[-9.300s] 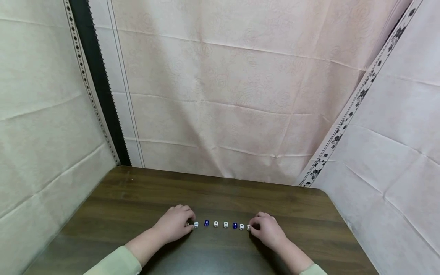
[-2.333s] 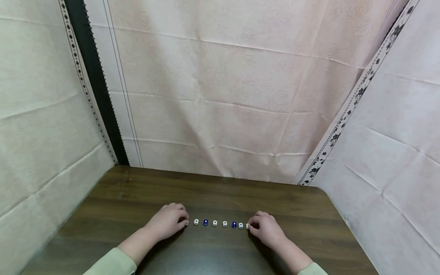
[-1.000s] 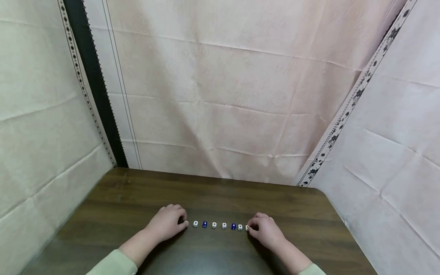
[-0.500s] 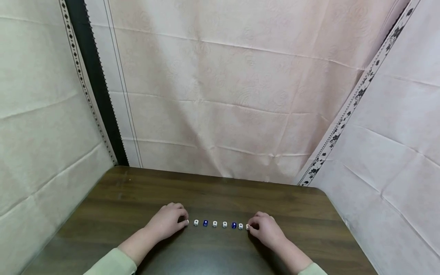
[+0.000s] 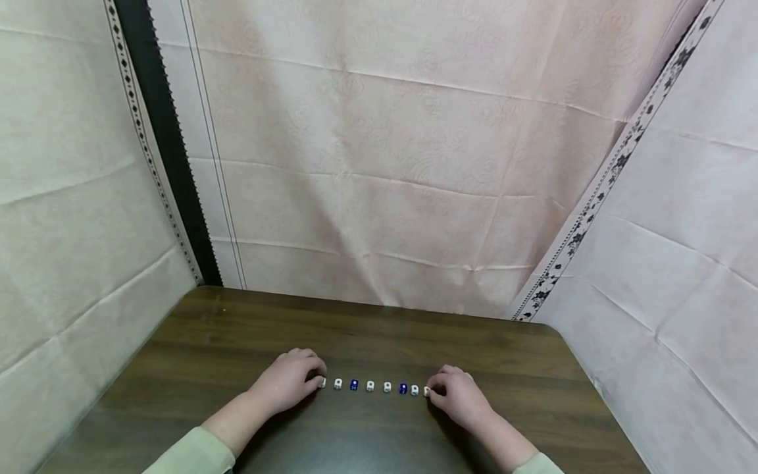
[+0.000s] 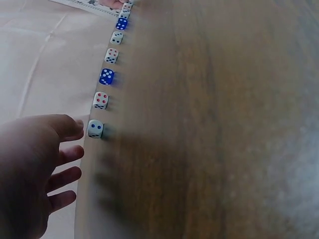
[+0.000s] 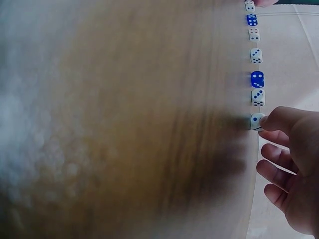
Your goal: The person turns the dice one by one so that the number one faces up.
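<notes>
A straight row of small dice, mostly white with two blue ones, lies across the table. Nearest my left hand (image 5: pixel 288 380) is the white end die (image 6: pixel 95 129). In the left wrist view a narrow gap separates it from the thumb tip, and the fingers are loosely bent. At the row's other end my right hand (image 5: pixel 460 397) pinches a white die (image 7: pixel 256 121) with thumb and index finger. Between the ends stand a blue die (image 5: pixel 354 384), white dice such as this white die (image 5: pixel 387 386), and another blue die (image 5: pixel 403 388).
The brown wooden table (image 5: pixel 355 434) has a far edge against a pale hanging cloth (image 5: pixel 379 164). More pale cloth (image 5: pixel 83 250) hangs along the left side and the right side.
Over nine seconds my left hand has shifted left from the second die to the end die. Since half a second ago its thumb uncovers more of that die. My right hand stays put.
</notes>
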The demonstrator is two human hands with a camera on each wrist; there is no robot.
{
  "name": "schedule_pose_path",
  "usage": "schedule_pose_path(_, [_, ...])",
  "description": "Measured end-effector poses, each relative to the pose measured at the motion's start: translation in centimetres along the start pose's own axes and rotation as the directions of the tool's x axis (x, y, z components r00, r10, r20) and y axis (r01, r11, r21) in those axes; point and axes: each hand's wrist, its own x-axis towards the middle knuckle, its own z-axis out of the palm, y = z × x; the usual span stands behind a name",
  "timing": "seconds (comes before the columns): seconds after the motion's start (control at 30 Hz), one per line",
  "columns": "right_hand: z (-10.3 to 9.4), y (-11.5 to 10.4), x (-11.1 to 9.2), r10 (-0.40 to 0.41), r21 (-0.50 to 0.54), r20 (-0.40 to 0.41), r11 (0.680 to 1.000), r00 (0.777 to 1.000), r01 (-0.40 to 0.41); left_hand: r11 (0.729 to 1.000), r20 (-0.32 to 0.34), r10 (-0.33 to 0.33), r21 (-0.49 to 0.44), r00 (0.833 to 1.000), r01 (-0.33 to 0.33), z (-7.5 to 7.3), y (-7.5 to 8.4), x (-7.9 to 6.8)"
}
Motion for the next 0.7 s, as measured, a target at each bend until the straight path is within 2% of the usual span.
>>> schedule_pose_path(0.13, [0.01,-0.03,0.07,-0.002,0.007,0.0,1.0,1.0,0.002,1.0,-0.002,-0.011,0.003,1.0,0.011,-0.06,-0.1,-0.06])
schedule_pose_path(0.7, [0.17,0.22,-0.02,-0.004,0.002,0.003,1.0,1.0,0.004,0.998,-0.011,0.058,0.035,0.998,-0.058,0.38,0.12,-0.16])
